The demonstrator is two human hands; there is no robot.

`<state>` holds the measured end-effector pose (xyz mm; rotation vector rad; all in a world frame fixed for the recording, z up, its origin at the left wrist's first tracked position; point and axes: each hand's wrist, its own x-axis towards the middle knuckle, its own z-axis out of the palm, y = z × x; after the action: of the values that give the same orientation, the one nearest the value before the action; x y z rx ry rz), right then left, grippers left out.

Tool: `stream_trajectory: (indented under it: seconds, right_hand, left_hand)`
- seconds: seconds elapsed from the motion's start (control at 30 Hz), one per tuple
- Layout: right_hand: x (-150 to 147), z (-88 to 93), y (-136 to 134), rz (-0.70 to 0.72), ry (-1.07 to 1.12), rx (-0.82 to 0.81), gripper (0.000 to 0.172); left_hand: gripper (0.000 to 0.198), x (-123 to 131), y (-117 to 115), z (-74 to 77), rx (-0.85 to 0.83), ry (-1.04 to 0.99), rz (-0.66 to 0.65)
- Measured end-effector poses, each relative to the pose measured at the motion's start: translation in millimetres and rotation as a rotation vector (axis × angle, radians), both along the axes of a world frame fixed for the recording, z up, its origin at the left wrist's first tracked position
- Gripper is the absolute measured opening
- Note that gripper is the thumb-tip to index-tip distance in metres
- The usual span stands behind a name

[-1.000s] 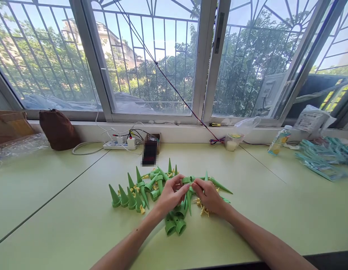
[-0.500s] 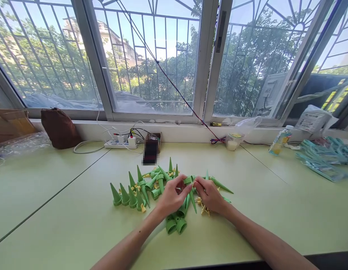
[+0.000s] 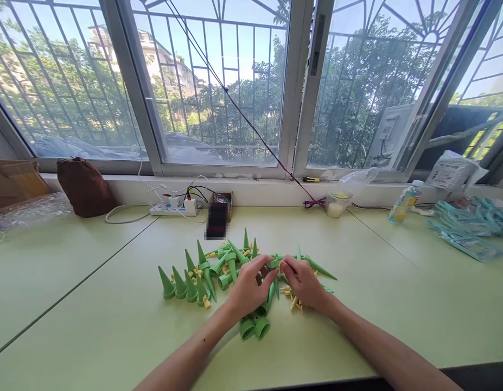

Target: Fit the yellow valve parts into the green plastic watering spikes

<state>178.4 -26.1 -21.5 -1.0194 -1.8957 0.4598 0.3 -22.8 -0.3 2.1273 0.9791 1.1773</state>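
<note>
Cones of green plastic stand in a row at the left, points up, a yellow nozzle beside the last. Your left hand pinches a green spike by its collar, above the table. Yellow pegs lie under your right hand, its fingertips pressed together; whether they grip anything, I cannot tell.

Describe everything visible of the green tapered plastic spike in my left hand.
The green, tapered, plastic-looking spike has a wider round collar at its upper end and narrows to a point aimed downward. The bare left hand pinches it near the collar; the thumb hides part of its middle. Beside it is the bare right hand; contact is unclear.
</note>
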Motion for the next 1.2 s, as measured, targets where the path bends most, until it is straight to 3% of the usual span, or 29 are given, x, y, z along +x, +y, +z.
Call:
stream_trajectory:
  seconds: [0.63, 0.9, 1.2]
  right_hand:
    - [-2.5, -1.6, 0.3, -0.044, 0.069, 0.015, 0.034]
    - [-1.7, -0.8, -0.4, -0.030, 0.072, -0.005, 0.034]
    - [0.0, -2.5, -0.1, -0.031, 0.051, -0.002, 0.036]
  left_hand:
    - [0.040, 1.7, -0.5, 5.8, -0.251, -0.149, -0.080]
    - [0.035, 1.2, -1.2, 4.4, -0.143, -0.097, -0.015]
    - [0.022, 0.7, -2.8, 1.1, 0.016, -0.070, -0.050]
